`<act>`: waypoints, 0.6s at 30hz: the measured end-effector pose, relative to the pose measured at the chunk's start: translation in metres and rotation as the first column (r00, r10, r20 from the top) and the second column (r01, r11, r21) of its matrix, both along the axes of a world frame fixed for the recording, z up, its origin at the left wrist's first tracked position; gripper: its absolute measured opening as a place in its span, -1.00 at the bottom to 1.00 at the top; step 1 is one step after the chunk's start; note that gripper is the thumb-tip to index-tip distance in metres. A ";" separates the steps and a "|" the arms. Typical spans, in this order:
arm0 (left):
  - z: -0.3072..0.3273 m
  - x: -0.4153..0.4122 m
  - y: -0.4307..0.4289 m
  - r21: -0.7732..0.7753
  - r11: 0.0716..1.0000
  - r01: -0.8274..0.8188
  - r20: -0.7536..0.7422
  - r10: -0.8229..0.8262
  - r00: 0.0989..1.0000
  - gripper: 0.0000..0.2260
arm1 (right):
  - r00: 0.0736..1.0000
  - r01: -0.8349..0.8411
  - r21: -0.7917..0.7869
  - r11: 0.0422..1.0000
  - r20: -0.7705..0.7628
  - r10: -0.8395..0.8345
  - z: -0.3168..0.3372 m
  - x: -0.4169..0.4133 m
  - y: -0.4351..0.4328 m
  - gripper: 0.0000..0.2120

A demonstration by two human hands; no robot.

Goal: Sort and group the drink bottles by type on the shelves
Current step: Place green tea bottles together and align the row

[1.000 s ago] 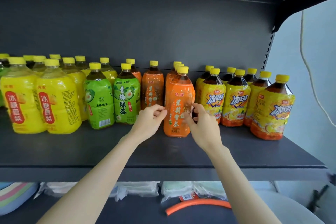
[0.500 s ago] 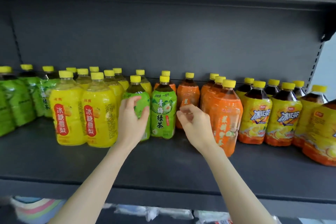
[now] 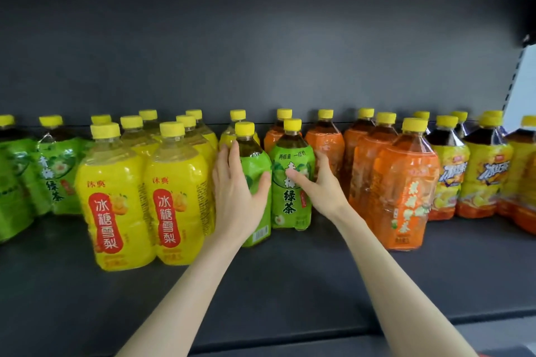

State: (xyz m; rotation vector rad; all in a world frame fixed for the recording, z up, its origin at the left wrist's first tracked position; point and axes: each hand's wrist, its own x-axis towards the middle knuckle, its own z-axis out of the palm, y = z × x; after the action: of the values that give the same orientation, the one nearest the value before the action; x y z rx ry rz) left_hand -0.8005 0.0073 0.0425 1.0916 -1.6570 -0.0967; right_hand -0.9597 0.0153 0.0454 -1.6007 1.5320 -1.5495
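At mid-shelf, left hand [image 3: 237,194] wraps the left green-tea bottle [image 3: 256,164] from its left side, thumb across the label front, fingers round the far flank, so the grasp is closed on it. Right hand [image 3: 320,188] clasps the right green-tea bottle [image 3: 293,206] from the right, thumb on the label, fingers curled behind. Both bottles upright, yellow-capped, bases on the shelf [image 3: 290,293], side by side; touching or a hair apart, cannot tell. Just left of the pair: yellow pear-drink bottles [image 3: 116,211], several rows deep, front two set well forward. Just right: orange bottles [image 3: 403,191], nearest one forward of the rest. Further right, iced-tea bottles [image 3: 448,180] with yellow-and-orange labels, running to the frame edge. Far left, beyond the yellow group, more green bottles [image 3: 52,180], blurred. One yellow-labelled and one orange bottle stand behind the held pair. Dark grey back panel [image 3: 261,52] behind all rows. Both forearms bare, reaching up from below.
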 end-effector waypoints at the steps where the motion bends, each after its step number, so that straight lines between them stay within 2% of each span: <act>1: 0.000 0.001 0.000 -0.007 1.000 -0.003 0.007 0.003 1.000 -0.34 | 1.000 0.008 -0.012 1.000 -0.018 -0.009 0.001 0.000 0.002 -0.37; 7: 0.000 0.002 0.008 -0.044 0.999 0.018 0.016 -0.017 1.000 -0.43 | 0.999 0.053 -0.088 0.995 0.011 -0.052 -0.008 -0.011 0.029 -0.45; 10: 0.001 0.002 0.009 -0.060 0.996 0.070 -0.092 -0.075 0.993 -0.44 | 0.993 0.108 -0.114 0.988 0.069 -0.100 -0.018 -0.012 0.042 -0.43; 12: -0.001 0.000 0.010 0.011 0.992 0.122 -0.174 -0.118 0.978 -0.36 | 0.989 0.120 -0.115 0.986 0.105 -0.108 -0.022 -0.012 0.045 -0.23; 14: -0.003 -0.004 0.012 0.162 0.953 0.254 -0.311 -0.195 0.930 -0.24 | 0.981 0.085 -0.086 0.993 0.181 -0.068 -0.023 -0.011 0.044 -0.04; 16: -0.004 -0.005 0.009 0.287 0.877 0.386 -0.435 -0.240 0.868 -0.16 | 0.964 0.015 -0.052 0.999 0.267 0.000 -0.022 -0.009 0.042 0.00; 18: -0.004 -0.003 0.005 0.344 0.830 0.439 -0.487 -0.242 0.839 -0.16 | 0.949 -0.023 -0.036 0.999 0.313 0.033 -0.022 -0.005 0.043 -0.07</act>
State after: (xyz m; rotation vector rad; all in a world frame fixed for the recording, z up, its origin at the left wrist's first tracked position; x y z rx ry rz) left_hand -0.8034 0.0128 0.0386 0.9862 -1.4391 -0.9393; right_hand -0.9646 0.0579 0.0239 -1.3077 1.3114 -1.7232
